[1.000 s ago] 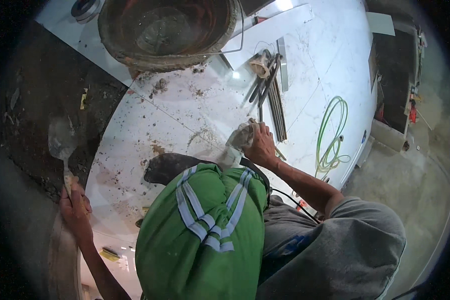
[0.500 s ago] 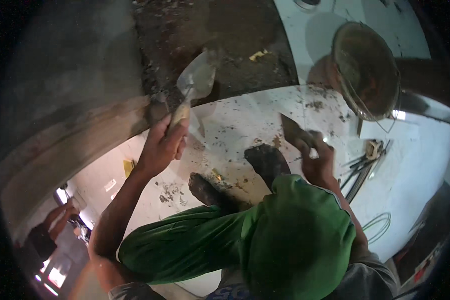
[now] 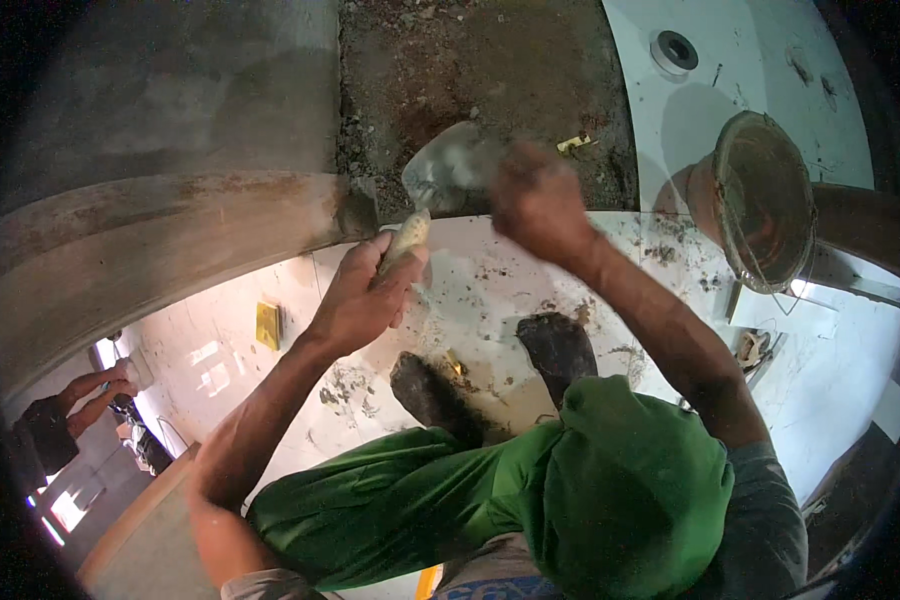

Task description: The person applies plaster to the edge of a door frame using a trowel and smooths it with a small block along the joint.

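Left hand [image 3: 362, 298] grips trowel [image 3: 408, 236], blade blurred; right hand [image 3: 545, 207] smeared, contents unclear.

On my remote view I see loose green trousers [image 3: 630, 490] and a grey short-sleeved shirt [image 3: 768, 510] with blue markings [image 3: 505, 589].

The trowel [image 3: 442, 174] in the left hand [image 3: 362, 290] has a smooth, dull grey metal blade and a pale, matt, smeared handle that looks wooden. Beyond both hands, the dirt strip [image 3: 510, 60] is rough, crumbly and matt. Nearer than the right hand [image 3: 542, 200], the white floor tiles [image 3: 470, 310] are smooth and glossy under scattered grit. To its right, the bucket [image 3: 765, 200] looks dull and crusted, with a thin wire bail. Below the left hand, the green trousers [image 3: 370, 500] are matt cloth.
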`<state>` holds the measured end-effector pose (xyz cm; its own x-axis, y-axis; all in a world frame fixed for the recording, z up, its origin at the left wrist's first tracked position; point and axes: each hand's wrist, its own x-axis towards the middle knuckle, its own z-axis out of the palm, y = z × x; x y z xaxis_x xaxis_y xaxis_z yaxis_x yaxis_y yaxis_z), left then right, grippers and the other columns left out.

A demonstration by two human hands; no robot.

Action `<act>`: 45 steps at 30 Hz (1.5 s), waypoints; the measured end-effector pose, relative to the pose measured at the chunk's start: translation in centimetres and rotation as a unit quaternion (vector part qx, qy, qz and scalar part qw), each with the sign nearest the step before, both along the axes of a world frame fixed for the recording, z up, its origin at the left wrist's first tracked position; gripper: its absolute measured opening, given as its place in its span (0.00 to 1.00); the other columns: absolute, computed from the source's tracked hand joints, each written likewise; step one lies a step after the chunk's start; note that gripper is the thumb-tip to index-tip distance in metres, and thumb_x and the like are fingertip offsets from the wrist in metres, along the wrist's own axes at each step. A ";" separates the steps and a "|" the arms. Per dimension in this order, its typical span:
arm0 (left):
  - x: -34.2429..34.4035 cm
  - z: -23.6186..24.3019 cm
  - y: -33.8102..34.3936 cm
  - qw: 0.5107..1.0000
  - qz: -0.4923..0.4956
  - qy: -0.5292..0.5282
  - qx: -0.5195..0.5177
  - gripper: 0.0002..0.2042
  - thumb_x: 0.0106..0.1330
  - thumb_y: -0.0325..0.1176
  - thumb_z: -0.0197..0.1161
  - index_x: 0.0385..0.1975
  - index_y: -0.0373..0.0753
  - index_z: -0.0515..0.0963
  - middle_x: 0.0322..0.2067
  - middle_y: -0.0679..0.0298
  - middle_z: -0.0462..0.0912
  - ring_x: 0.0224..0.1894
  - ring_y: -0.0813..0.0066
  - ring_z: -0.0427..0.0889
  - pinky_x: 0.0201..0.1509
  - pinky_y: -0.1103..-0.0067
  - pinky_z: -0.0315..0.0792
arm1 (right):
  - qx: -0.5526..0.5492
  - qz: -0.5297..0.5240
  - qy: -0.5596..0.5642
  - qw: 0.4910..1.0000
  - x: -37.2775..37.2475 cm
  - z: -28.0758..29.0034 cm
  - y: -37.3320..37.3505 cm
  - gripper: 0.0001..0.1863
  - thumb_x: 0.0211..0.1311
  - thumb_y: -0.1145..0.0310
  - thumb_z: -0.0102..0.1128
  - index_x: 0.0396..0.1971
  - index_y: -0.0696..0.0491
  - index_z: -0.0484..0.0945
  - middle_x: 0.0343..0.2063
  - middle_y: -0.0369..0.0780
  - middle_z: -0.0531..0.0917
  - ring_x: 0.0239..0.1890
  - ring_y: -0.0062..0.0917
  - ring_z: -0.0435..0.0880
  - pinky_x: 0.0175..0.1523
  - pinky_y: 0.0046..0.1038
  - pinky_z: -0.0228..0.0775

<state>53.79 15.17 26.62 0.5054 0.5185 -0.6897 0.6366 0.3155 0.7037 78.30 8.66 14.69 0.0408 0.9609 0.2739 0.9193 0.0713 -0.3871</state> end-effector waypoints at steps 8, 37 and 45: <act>-0.7 -0.7 0.1 0.999 -0.009 -0.003 -0.031 0.16 0.83 0.46 0.55 0.37 0.39 0.72 0.22 0.72 0.68 0.21 0.86 0.67 0.23 0.82 0.65 | 0.064 -0.115 0.037 0.991 4.2 -1.9 1.8 0.15 0.63 0.75 0.64 0.50 0.59 0.83 0.44 0.49 0.85 0.44 0.42 0.86 0.50 0.46 0.81; 1.7 2.0 0.6 0.996 0.010 -0.018 -0.089 0.17 0.81 0.49 0.58 0.38 0.40 0.74 0.28 0.71 0.72 0.22 0.87 0.67 0.22 0.83 0.60 | -0.134 -0.055 0.061 0.988 5.7 0.0 1.8 0.18 0.56 0.71 0.68 0.49 0.52 0.86 0.43 0.48 0.88 0.46 0.44 0.89 0.48 0.46 0.84; 1.5 1.3 0.7 0.956 0.191 -0.071 -0.213 0.20 0.81 0.45 0.58 0.59 0.34 0.76 0.35 0.71 0.75 0.22 0.88 0.66 0.22 0.87 0.61 | 0.246 -0.039 0.163 0.955 2.2 0.3 -0.2 0.25 0.54 0.84 0.63 0.54 0.52 0.87 0.50 0.44 0.89 0.46 0.37 0.89 0.52 0.39 0.84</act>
